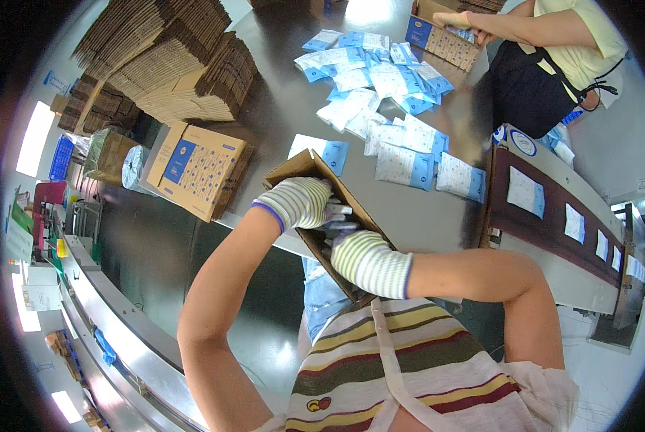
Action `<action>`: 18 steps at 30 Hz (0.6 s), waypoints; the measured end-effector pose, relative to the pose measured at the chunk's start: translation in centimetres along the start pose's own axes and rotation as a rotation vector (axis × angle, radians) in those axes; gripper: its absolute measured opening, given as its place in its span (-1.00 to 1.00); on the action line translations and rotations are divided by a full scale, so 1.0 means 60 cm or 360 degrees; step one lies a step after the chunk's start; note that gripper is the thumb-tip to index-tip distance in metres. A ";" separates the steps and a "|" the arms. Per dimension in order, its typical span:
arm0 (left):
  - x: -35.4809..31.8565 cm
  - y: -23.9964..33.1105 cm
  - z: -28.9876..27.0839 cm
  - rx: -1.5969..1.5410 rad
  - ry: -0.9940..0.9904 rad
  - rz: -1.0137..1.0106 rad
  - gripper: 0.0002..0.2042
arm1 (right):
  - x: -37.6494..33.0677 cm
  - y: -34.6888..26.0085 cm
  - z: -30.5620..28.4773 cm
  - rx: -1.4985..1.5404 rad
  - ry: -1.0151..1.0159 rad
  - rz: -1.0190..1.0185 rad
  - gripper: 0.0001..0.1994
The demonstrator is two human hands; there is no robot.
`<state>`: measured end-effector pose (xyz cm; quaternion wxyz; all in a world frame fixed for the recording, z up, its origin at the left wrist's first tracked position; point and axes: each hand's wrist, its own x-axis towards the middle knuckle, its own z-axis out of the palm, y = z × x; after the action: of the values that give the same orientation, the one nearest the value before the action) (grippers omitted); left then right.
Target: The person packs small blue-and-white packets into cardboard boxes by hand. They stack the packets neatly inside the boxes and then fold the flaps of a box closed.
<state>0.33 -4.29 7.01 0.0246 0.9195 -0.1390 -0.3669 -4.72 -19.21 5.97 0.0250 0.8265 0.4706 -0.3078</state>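
Observation:
An open cardboard box [357,207] leans over the near edge of the table against my front. Both my hands, in striped knitted gloves, reach down into it. My left hand [301,202] is at the far left side of the box, its fingertips hidden inside. Nearer to me, my right hand [369,263] dips in from the right, its fingers out of sight and partly blurred. Between the two hands, edges of pale packets [339,211] show inside the box. A white and blue packet [321,153] lies on the table just beyond the box.
Many white and blue packets [391,79] are heaped on the metal table [283,93]. Flattened cartons [200,169] lie at the left, below tall carton stacks [164,57]. On the right, a conveyor [553,205] carries spaced packets. A co-worker [545,65] handles another box [445,43].

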 end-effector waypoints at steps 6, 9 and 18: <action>0.017 -0.035 0.008 -0.0205 0.0058 0.0084 -0.46 | 0.029 0.048 0.089 0.0125 0.0329 -0.0069 -0.68; 0.025 -0.056 0.044 -0.0296 0.0175 0.0010 -0.48 | -0.027 0.038 0.004 0.0830 0.0218 0.0115 -0.71; 0.079 -0.025 0.031 0.0532 0.0000 0.0488 -0.52 | -0.114 0.059 0.045 -0.0374 0.0644 -0.0822 -0.83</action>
<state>2.69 -4.04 2.26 -0.0727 0.8789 -0.3360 -0.3307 -5.73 -27.26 6.54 -0.0524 0.7160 0.6918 -0.0775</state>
